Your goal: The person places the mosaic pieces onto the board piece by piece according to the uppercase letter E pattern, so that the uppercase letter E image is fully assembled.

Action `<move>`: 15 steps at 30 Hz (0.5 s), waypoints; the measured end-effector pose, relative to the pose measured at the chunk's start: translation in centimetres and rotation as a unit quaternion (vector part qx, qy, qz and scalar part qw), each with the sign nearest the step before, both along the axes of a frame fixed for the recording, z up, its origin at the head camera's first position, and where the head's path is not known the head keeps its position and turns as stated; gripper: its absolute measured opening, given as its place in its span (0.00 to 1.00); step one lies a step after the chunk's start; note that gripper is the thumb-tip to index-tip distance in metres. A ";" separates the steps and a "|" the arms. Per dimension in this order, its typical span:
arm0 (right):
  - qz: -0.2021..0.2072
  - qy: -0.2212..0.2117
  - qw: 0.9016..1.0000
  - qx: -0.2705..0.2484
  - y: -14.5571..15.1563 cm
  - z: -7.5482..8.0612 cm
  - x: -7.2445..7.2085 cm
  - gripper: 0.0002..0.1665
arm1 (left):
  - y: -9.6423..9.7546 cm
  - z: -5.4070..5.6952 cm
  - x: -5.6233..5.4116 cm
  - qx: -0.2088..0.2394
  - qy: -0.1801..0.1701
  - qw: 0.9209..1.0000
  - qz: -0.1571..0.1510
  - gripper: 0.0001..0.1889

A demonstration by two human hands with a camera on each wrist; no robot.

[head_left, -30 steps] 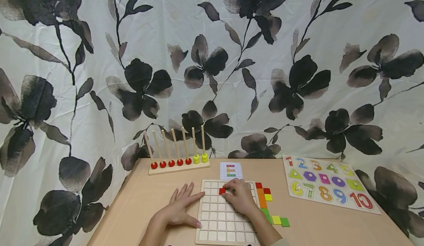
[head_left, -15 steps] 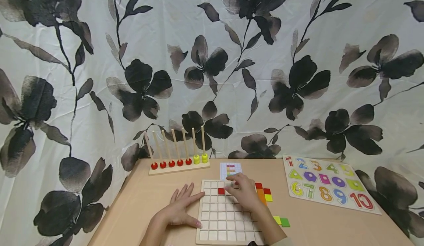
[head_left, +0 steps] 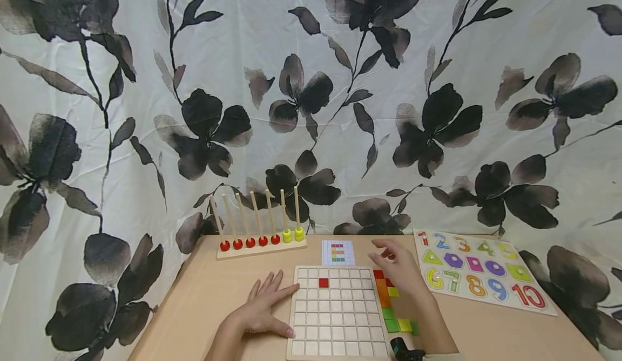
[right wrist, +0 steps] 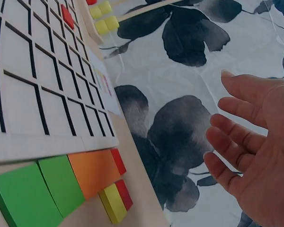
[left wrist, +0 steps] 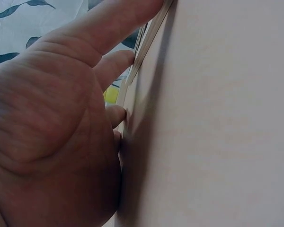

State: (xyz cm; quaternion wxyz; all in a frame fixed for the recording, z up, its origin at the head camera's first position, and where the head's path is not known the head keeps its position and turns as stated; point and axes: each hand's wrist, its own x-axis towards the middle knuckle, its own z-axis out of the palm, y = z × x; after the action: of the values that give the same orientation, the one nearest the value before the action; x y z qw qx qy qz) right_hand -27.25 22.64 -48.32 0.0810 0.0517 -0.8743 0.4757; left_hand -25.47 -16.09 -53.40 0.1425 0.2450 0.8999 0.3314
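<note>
A wooden grid board lies on the table, with one red square tile in a cell of its second row. My left hand rests with spread fingers at the board's left edge, thumb and index finger touching it. My right hand is raised above the coloured tiles beside the board's right edge, holding nothing. Its fingers look loosely bent in the right wrist view. Under and around it lie orange tiles, green tiles, yellow tiles and red tiles, some partly hidden by the arm.
Behind the board lies a small pattern card with coloured squares. A wooden peg abacus with red and yellow beads stands at the back left. A number and shape puzzle board lies at the right. A floral cloth hangs behind the table.
My right hand has let go of the red tile, left it in the grid, and moved right, off the board to above the loose tiles. My left hand has stayed in place.
</note>
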 end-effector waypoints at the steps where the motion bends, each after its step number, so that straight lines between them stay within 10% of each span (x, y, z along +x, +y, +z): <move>1: -0.004 -0.004 1.000 -0.002 0.4 0.0 0.0 0.27 | 0.0 -0.1 0.0 0.000 -0.001 1.000 0.000 0.54; 15: -0.025 -0.084 0.996 0.035 3.2 -2.2 -0.3 0.24 | 0.0 -0.2 0.1 0.004 0.003 1.000 0.000 0.54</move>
State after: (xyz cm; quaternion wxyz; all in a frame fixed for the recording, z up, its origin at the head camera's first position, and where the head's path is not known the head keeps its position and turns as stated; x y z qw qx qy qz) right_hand -27.55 25.84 -50.49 0.0175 -0.0076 -0.8952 0.4452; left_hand -25.39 -16.14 -53.57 0.1390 0.2468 0.8989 0.3344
